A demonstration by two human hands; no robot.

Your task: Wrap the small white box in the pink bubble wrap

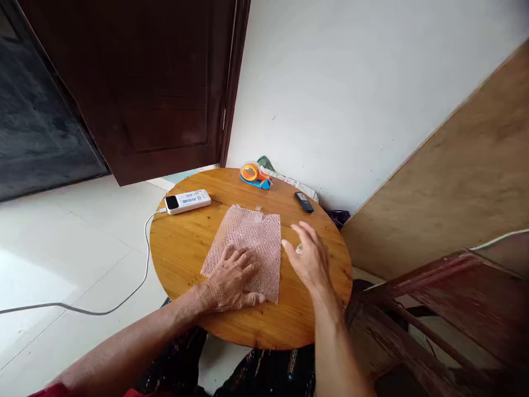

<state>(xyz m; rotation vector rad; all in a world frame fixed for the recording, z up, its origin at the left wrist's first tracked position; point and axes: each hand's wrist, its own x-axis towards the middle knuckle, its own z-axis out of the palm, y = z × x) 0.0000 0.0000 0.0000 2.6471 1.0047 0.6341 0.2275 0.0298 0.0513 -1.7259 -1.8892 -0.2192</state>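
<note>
A sheet or pouch of pink bubble wrap (252,231) lies flat on a round wooden table (182,248). My left hand (233,275) rests palm down across its lower left part, fingers stretched out. A small clear piece that looks like tape (259,212) sits at the wrap's far edge. To the right of the wrap, my right hand (309,256) is over the table, thumb and fingers apart. A small pale thing (298,249) shows between thumb and palm, mostly hidden; it seems to lie behind the hand.
An orange and blue tape dispenser (255,175) stands at the table's far edge. A dark phone-like device (304,202) lies at the far right. At the left is a white power bank (188,202) with a grey cable (144,264) running off the table. A white wall (351,82) rises behind.
</note>
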